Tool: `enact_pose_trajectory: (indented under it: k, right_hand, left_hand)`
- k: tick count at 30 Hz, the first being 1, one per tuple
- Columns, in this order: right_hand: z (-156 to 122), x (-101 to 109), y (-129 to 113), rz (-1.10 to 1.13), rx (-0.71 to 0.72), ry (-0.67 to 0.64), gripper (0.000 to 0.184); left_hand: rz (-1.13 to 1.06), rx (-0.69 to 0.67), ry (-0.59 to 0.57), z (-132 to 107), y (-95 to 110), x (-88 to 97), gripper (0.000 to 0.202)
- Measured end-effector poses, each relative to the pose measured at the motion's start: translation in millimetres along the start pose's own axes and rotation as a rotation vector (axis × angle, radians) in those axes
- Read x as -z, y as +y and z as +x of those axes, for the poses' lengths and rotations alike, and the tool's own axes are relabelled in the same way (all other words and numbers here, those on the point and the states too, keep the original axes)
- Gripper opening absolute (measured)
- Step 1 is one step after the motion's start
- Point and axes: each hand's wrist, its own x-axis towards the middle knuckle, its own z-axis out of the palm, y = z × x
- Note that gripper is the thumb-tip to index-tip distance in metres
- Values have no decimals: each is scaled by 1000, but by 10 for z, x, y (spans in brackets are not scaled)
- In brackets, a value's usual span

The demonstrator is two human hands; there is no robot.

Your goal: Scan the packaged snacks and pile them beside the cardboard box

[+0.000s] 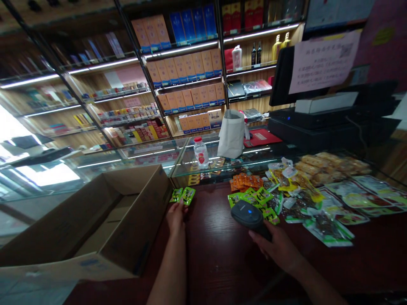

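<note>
The left hand [176, 217], fingers closed, pinches two small green snack sachets [182, 195] just beside the wall of an open brown cardboard box [133, 228]. The right hand [273, 248] wraps firmly around a black handheld barcode scanner [246, 214], its head over a heap of similar green sachets [251, 198] on a dark wooden counter [219, 258], near larger clear snack packets [330, 224].
</note>
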Motion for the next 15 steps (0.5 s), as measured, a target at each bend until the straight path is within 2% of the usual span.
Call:
enact_pose_trajectory:
  k: [5,8,12,15]
  right_hand:
    - [-76,64,0,13,9,25,34]
    - [-118,110,6,16,6,28,36]
    - [-151,180,55,0,-34,-12,38]
    - [-163,204,96,9,-21,24,38]
  left_hand:
    - [40,125,66,279,162,-170,6]
    - [64,183,75,360,194,-239,11]
    - [81,202,55,391,171,-249,17]
    - [94,163,24,386,140,-229,18]
